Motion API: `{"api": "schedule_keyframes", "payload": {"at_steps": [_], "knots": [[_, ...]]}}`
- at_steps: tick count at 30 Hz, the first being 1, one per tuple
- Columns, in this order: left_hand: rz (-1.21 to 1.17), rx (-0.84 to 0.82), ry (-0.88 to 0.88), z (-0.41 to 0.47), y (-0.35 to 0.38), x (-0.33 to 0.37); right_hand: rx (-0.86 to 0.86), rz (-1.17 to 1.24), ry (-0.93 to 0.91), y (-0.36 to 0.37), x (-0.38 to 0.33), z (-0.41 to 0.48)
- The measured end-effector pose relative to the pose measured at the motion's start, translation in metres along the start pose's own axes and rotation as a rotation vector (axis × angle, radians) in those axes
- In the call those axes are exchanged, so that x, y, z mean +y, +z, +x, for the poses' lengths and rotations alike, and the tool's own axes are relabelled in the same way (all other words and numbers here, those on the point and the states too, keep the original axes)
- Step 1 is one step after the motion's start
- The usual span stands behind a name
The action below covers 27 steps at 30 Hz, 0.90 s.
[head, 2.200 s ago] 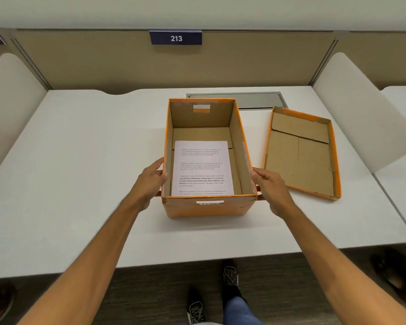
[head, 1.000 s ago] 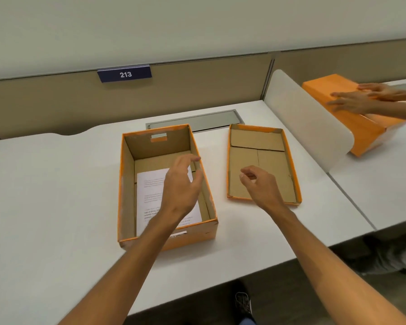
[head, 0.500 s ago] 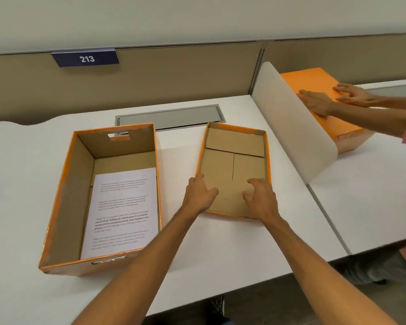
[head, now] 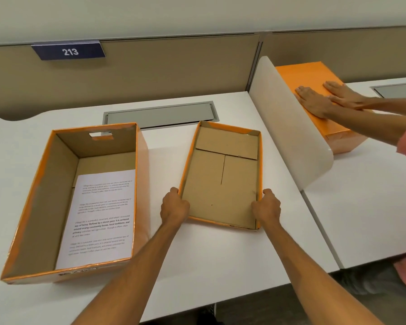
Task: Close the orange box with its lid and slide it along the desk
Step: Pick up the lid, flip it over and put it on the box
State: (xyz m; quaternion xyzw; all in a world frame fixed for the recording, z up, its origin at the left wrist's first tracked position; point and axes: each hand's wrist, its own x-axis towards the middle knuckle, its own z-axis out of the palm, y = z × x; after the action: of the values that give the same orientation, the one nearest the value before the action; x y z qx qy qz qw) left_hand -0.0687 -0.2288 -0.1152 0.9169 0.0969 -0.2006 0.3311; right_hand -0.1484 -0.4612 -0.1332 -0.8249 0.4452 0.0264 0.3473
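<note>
Orange-rimmed lid (head: 222, 177), lying inside-up on the bench (head: 197, 261) toward its right edge beside the open orange box (head: 77, 200), is gripped at its near long sides by left hand (head: 174, 208) and right hand (head: 266, 208), presumably for lifting and inverting onto the box.

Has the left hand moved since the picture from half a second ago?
Yes. The left hand has gone outward to the lid's left rim and grips it near the front corner; before, it lay inside the lid on the cardboard. The right hand grips the right rim.
</note>
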Motion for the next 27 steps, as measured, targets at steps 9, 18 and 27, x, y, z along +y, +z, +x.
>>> {"api": "schedule_keyframes", "payload": {"at_steps": [9,18,27], "knots": [[-0.159,0.113,0.017,0.001,-0.016,0.009,-0.017,0.273,0.058,-0.017,0.000,0.021],[-0.586,-0.034,0.034,-0.004,-0.076,0.044,-0.091,0.452,-0.088,-0.030,-0.033,0.020],[-0.356,0.488,0.399,-0.045,-0.092,0.076,-0.157,0.571,-0.427,-0.038,-0.137,-0.034]]}}
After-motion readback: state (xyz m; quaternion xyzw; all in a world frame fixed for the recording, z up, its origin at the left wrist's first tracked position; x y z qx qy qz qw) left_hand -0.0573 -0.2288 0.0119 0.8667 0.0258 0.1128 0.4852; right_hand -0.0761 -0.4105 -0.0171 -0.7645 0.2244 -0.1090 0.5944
